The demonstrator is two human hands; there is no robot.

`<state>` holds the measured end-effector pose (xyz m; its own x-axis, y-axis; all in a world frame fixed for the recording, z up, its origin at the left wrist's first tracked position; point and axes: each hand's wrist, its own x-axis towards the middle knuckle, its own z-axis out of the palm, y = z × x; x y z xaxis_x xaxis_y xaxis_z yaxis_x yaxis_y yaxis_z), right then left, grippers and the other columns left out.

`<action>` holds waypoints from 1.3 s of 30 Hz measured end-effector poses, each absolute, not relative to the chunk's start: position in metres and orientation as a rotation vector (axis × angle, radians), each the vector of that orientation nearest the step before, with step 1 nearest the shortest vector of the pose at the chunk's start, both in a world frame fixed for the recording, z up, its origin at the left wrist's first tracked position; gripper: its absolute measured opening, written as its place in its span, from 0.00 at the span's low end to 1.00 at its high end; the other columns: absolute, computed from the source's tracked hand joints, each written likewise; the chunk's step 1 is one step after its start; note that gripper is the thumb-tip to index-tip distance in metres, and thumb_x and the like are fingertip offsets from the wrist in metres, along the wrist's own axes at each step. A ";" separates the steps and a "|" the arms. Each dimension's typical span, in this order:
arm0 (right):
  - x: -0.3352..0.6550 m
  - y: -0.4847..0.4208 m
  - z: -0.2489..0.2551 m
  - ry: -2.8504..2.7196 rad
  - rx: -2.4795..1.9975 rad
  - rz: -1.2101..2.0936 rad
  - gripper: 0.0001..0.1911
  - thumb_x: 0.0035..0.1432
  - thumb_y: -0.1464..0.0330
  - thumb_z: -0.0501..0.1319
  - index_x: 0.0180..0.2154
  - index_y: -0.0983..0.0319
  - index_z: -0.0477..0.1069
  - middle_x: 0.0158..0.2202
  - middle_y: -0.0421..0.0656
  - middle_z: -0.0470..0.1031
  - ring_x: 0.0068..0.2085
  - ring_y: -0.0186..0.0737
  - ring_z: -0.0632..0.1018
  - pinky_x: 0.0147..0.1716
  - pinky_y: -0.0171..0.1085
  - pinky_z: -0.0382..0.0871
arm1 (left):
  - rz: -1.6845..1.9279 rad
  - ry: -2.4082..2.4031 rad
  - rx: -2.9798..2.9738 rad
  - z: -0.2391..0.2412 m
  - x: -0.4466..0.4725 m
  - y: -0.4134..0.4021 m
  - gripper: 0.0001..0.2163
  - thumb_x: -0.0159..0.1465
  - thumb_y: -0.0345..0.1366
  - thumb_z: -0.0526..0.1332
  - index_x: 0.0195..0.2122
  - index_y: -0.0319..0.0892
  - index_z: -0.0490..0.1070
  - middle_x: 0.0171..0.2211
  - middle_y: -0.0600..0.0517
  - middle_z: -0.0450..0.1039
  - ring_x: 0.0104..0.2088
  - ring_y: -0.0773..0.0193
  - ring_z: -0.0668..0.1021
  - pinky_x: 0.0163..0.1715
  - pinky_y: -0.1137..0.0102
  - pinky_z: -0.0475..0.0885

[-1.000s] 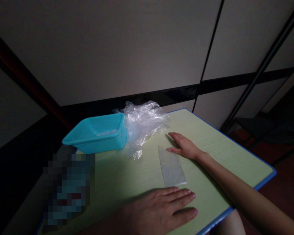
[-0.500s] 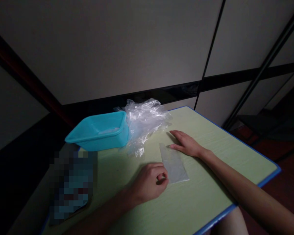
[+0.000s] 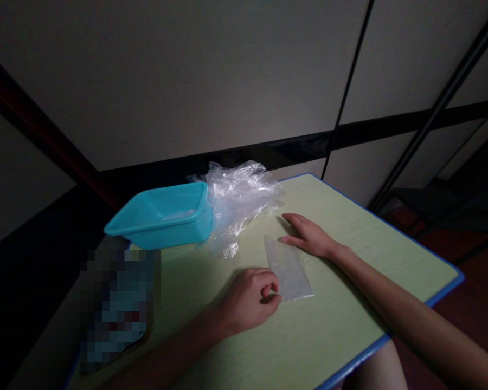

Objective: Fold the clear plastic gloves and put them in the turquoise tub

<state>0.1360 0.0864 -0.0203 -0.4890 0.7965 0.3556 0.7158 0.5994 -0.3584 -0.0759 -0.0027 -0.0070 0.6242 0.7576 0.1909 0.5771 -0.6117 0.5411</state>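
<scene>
A thin, flat, translucent plastic bag lies on the pale green table between my two hands. My left hand rests at the bag's left edge with its fingers curled in and the thumb near the index finger; nothing shows in the gap between them. My right hand lies flat with fingers stretched out, its thumb at the bag's upper right edge. Behind the bag, a crumpled heap of clear plastic bags sits against the basin.
A turquoise plastic basin with something whitish inside stands at the table's back left, partly past its edge. A pixelated object lies at the left. Cabinet panels rise behind the table, which has a blue rim.
My left thumb has moved slightly away from the curled index finger. Both hands keep nearly the same places, and the view has shifted a little.
</scene>
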 end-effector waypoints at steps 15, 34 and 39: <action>0.140 0.085 -0.017 -2.216 -1.112 0.318 0.21 0.59 0.60 0.52 0.51 0.64 0.58 0.49 0.51 0.66 0.49 0.46 0.68 0.49 0.46 0.62 | 0.538 0.718 2.270 -0.002 -0.089 0.014 0.07 0.53 0.29 0.62 0.34 0.40 0.74 0.27 0.54 0.65 0.29 0.68 0.69 0.27 0.76 0.64; 0.141 0.083 -0.015 -2.283 -1.058 0.275 0.19 0.58 0.63 0.53 0.50 0.64 0.60 0.47 0.51 0.67 0.47 0.46 0.69 0.47 0.46 0.63 | 0.453 0.582 2.398 -0.005 -0.092 0.010 0.14 0.56 0.24 0.54 0.40 0.42 0.74 0.28 0.52 0.64 0.29 0.68 0.69 0.28 0.75 0.62; 0.140 0.073 -0.003 -2.283 -0.964 0.275 0.15 0.59 0.67 0.52 0.47 0.64 0.63 0.45 0.50 0.68 0.47 0.44 0.69 0.46 0.46 0.64 | 0.475 0.587 2.404 -0.003 -0.091 0.011 0.15 0.53 0.24 0.56 0.40 0.41 0.74 0.28 0.52 0.65 0.30 0.67 0.69 0.30 0.74 0.65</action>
<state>0.1396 0.0729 -0.0034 -0.5288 0.7028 0.4759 0.5698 0.7095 -0.4148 -0.0908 0.0112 -0.0028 0.8372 0.5126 0.1904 0.2928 -0.7143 0.6357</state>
